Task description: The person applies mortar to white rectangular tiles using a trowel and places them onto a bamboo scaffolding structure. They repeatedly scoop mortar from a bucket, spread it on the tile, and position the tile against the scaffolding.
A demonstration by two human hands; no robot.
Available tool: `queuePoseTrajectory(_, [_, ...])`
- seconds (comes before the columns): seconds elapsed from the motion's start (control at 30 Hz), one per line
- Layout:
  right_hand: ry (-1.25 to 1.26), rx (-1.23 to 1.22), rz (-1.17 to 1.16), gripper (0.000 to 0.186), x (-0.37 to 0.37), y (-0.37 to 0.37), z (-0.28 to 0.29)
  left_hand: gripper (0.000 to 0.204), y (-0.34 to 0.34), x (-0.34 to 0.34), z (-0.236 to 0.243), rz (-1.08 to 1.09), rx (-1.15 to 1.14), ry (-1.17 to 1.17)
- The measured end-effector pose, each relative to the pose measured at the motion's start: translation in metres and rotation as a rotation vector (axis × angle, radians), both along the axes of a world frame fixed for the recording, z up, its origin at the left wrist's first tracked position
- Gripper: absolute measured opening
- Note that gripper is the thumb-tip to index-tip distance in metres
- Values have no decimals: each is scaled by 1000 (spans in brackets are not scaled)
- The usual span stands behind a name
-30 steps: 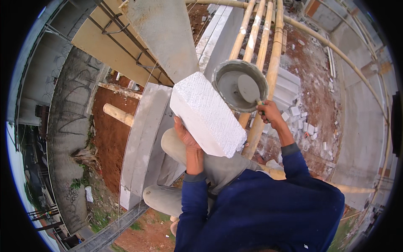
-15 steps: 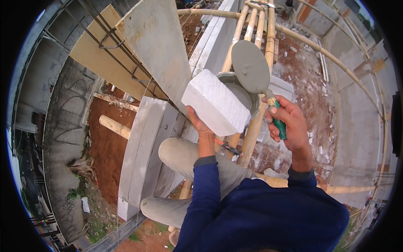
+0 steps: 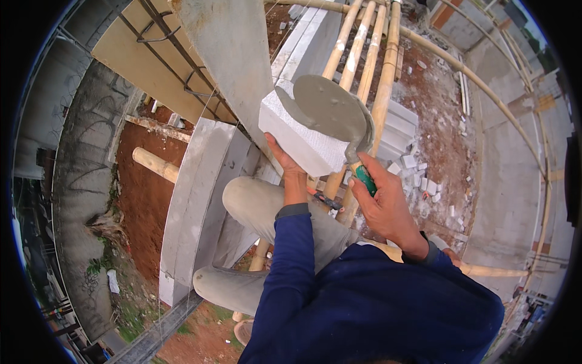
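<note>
My left hand (image 3: pixel 287 162) holds a white lightweight block (image 3: pixel 282 126) from its near side, tilted above my knee. A trowel (image 3: pixel 330 104) is in my right hand (image 3: pixel 387 207), which is closed round its green handle. Its broad oval blade lies over the block's upper right face. Grey mortar (image 3: pixel 289 108) shows on that face along the blade's left edge. Below the block, a tool with a black and red handle (image 3: pixel 325 198) rests by the bamboo poles (image 3: pixel 370 57).
A light block wall (image 3: pixel 197 200) runs along my left, beside my bent knee. Two upright boards (image 3: pixel 227 51) and steel rebar (image 3: pixel 189 79) rise at the far left. Broken white block pieces (image 3: pixel 427 185) lie on the ground at right, below the bamboo.
The trowel has moved left and down from above the bucket onto the block, with my right hand following. Mortar now shows on the block's face. The bucket has become hidden.
</note>
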State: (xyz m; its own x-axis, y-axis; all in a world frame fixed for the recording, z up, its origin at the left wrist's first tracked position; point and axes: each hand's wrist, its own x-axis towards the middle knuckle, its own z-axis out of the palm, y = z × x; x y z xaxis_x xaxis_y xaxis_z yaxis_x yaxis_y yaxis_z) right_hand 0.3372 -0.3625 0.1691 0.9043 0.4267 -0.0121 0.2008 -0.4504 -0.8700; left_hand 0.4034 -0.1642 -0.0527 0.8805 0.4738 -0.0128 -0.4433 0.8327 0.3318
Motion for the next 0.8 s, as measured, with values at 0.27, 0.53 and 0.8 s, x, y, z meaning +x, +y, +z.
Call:
queuePoseTrajectory(0.27, [-73, -73, 3, 46, -29, -18, -4, 98, 6, 0, -2, 111, 12, 23])
queuePoseTrajectory(0.53, [-203, 4, 10, 42, 27, 28, -12, 92, 2, 3, 3, 26, -34, 34])
queuePoseTrajectory(0.8, [-174, 89, -49, 41, 72, 29, -29, 92, 6, 1, -16, -46, -64, 53])
